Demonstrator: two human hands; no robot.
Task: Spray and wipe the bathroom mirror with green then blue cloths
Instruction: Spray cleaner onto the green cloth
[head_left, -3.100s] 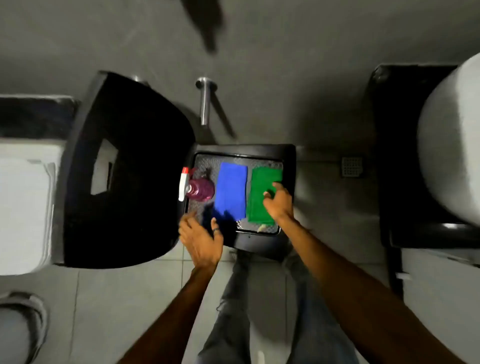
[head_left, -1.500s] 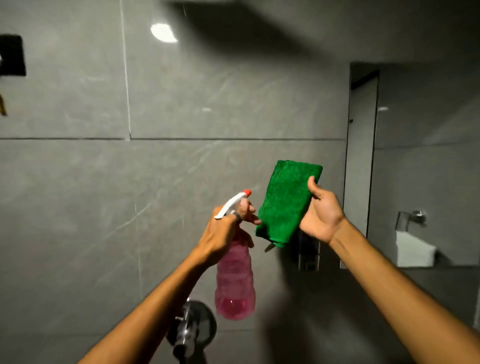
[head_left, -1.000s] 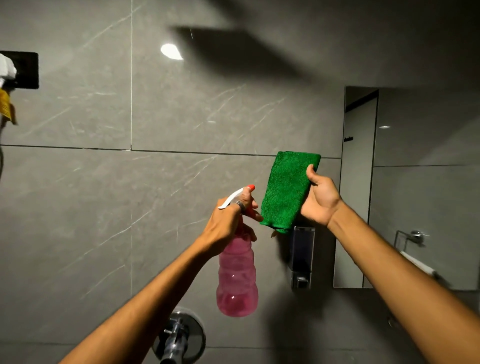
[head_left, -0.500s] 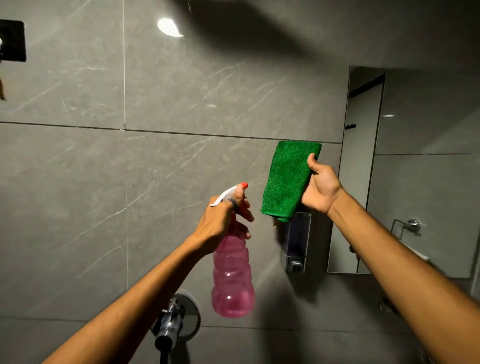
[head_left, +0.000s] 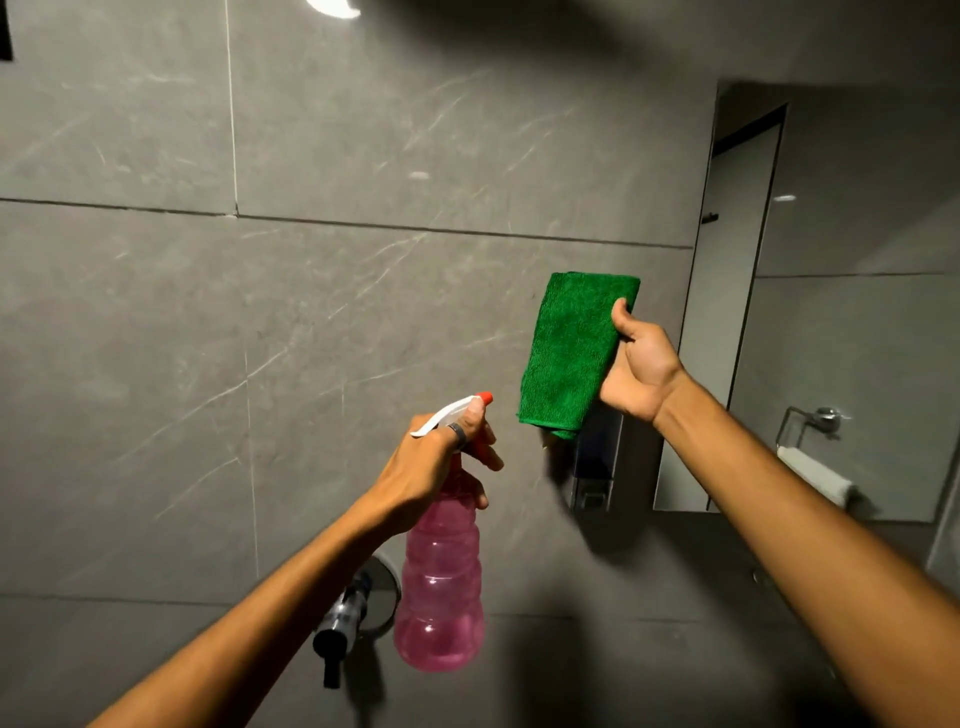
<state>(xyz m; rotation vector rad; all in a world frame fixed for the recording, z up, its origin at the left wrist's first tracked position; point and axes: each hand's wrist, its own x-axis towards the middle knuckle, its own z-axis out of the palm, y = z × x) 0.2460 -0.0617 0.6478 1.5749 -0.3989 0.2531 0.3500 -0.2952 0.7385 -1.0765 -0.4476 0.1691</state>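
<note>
My left hand (head_left: 436, 467) grips the neck of a pink spray bottle (head_left: 441, 587) with a white trigger head and red nozzle, held upright in front of the grey tiled wall. My right hand (head_left: 639, 369) holds a folded green cloth (head_left: 571, 353) by its right edge, raised a little higher and to the right of the bottle. The bathroom mirror (head_left: 841, 312) hangs on the wall at the right, its left edge just beyond my right hand. The blue cloth is out of view.
A metal soap dispenser (head_left: 597, 467) is fixed to the wall below the green cloth, beside the mirror's lower left corner. A chrome tap handle (head_left: 348, 613) juts from the wall behind my left forearm. The mirror reflects a towel rail (head_left: 815, 457) and a door.
Both hands left the tray on the black chair, lifting the bottle and green cloth up before the wall. Since half a second ago the view shifted slightly; the hands keep their grips.
</note>
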